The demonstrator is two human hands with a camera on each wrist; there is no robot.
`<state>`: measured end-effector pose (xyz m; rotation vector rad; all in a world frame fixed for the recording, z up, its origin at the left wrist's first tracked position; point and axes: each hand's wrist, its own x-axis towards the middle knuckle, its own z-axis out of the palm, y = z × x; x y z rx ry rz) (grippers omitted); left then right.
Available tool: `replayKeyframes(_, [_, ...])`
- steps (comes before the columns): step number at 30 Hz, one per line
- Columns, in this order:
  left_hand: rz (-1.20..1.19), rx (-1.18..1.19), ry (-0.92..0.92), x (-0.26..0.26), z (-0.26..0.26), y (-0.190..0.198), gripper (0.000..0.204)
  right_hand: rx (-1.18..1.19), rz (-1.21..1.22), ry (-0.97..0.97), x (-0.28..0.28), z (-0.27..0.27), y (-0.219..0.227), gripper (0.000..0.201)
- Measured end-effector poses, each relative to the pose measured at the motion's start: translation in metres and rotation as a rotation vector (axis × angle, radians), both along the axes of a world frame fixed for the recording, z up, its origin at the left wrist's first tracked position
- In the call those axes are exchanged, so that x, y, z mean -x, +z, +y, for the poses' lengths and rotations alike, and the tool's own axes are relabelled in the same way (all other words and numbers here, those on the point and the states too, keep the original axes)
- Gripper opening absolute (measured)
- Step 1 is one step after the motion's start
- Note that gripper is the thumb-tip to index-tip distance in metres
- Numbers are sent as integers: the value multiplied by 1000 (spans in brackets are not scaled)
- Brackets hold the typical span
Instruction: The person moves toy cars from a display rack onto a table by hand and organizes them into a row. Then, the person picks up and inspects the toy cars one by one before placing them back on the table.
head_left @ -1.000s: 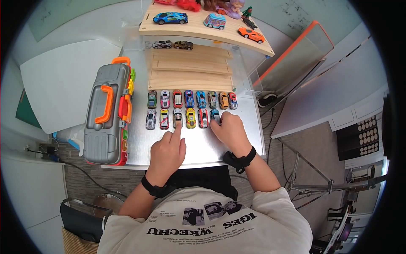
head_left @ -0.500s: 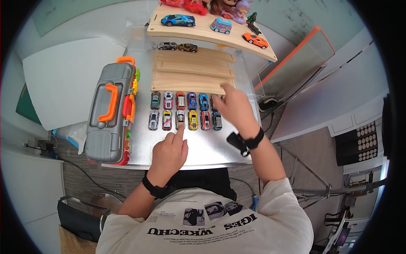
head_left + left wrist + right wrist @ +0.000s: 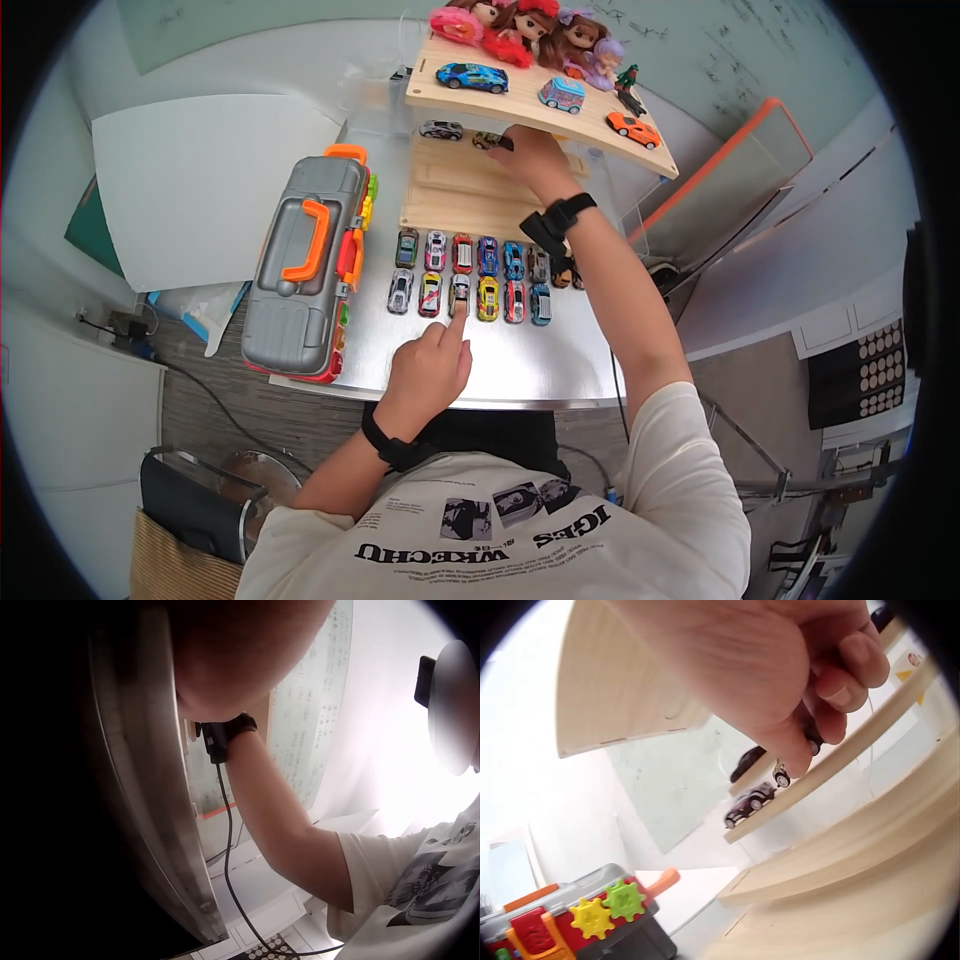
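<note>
My left hand (image 3: 428, 372) touches the near end of a white-and-dark toy car (image 3: 459, 290) with a straight index finger. That car is third from the left in the front row on the metal table. At the shelf below the top board, my right hand (image 3: 537, 165) has its fingers curled in. Its thumb tip overlaps a camouflage toy car (image 3: 486, 140) there. In the right wrist view, the right hand (image 3: 780, 682) pinches a dark toy car (image 3: 815, 738), mostly hidden behind the thumb. A silver-and-black toy car (image 3: 748, 805) stands on the same shelf.
Two rows of toy cars stand below the stepped wooden shelf (image 3: 430, 213). A grey toolbox (image 3: 305, 270) is at the left. The top board (image 3: 520, 97) holds a blue car (image 3: 472, 77), a small bus (image 3: 562, 95), an orange car (image 3: 632, 129) and dolls (image 3: 520, 35).
My right hand has moved from the right end of the front row up over the back row to the shelf below the top board. The left index finger stays on its car.
</note>
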<state>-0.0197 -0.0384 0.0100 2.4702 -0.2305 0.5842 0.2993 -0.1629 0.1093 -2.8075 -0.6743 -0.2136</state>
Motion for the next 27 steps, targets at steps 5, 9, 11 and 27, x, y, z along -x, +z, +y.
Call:
replayKeyframes(5, [10, 5, -27, -1, 0, -3, 53, -145, -30, 8, 102, -67, 19, 35])
replayKeyframes(9, [16, -11, -14, -2, -1, 0, 52, -104, 117, -162, 175, -127, -5, 38])
replayKeyframes(11, [-24, -40, -17, -2, -1, -2, 51, -110, 160, -268, 205, -140, -22, 39])
replayKeyframes(27, [23, -26, -13, -1, -3, 1, 56, -109, 157, -296, 223, -129, -58, 36])
